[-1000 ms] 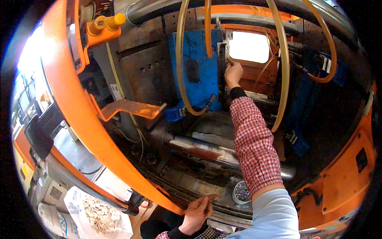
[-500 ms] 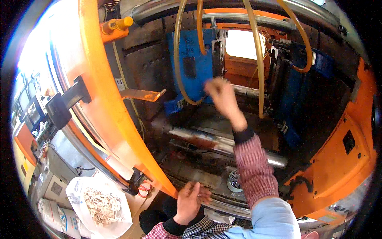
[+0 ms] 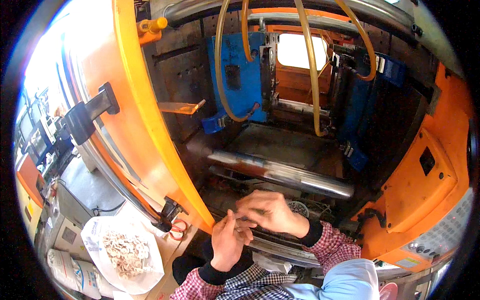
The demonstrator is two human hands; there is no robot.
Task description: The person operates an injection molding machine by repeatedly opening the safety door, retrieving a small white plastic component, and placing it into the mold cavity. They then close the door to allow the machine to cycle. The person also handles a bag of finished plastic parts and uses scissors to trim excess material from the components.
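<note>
Around and beyond the hands stands a large orange machine (image 3: pixel 417 202), a steel bar (image 3: pixel 280 172) crossing ahead of them. The right hand (image 3: pixel 272 212), blurred, bends inward to the raised left hand (image 3: pixel 227 245), fingers curled together; whether either grips something, I cannot tell. Just beyond the right hand, partly hidden by it, is a small bowl (image 3: pixel 306 212) of grey pieces.

My checked sleeves (image 3: pixel 334 246) are matt cloth; before me, the lower bar (image 3: pixel 285 173) is glossy, smooth metal, the amber hoses (image 3: pixel 311 65) smooth, plastic-looking.
</note>
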